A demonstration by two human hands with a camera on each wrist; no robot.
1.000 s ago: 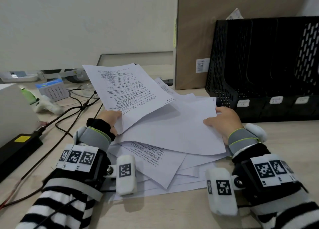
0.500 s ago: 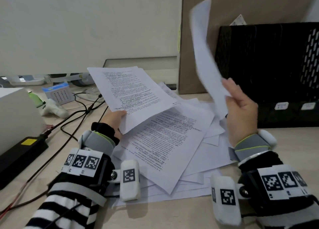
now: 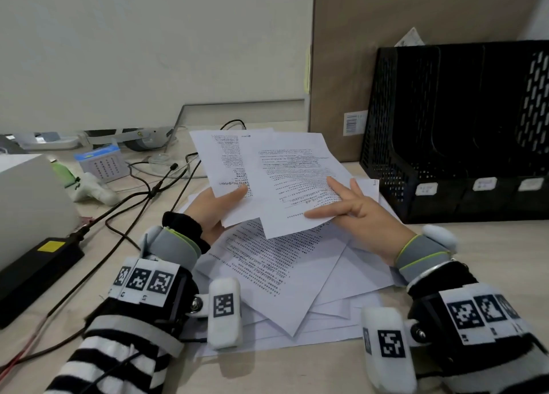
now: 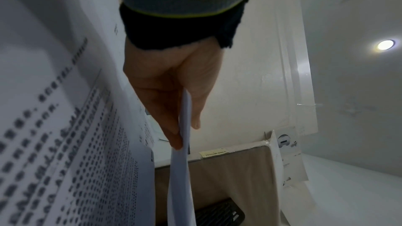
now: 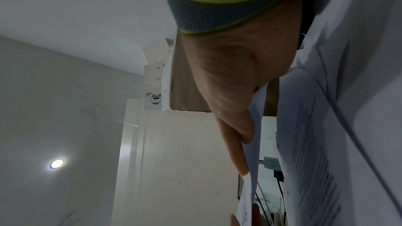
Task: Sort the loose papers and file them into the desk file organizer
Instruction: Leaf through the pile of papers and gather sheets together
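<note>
A loose pile of printed papers (image 3: 282, 274) lies fanned on the desk in front of me. My left hand (image 3: 234, 194) holds one printed sheet (image 3: 219, 159) above the pile, thumb on top; in the left wrist view the left hand (image 4: 185, 126) pinches its edge. My right hand (image 3: 329, 203) pinches a second printed sheet (image 3: 291, 168), which overlaps the first on its right side. In the right wrist view the right hand (image 5: 245, 143) has this paper between thumb and fingers. The black mesh file organizer (image 3: 392, 156) stands at the back right, its slots dark.
Black cables (image 3: 133, 203) and a black power adapter (image 3: 38, 263) lie on the left of the desk, by a white box (image 3: 26, 197) and a small calendar (image 3: 101, 165). A brown board (image 3: 341, 66) stands left of the organizer.
My right hand took the top sheet off the pile, swung it upright, then brought it down printed side up over the sheet in my left hand. The left hand kept its hold.
</note>
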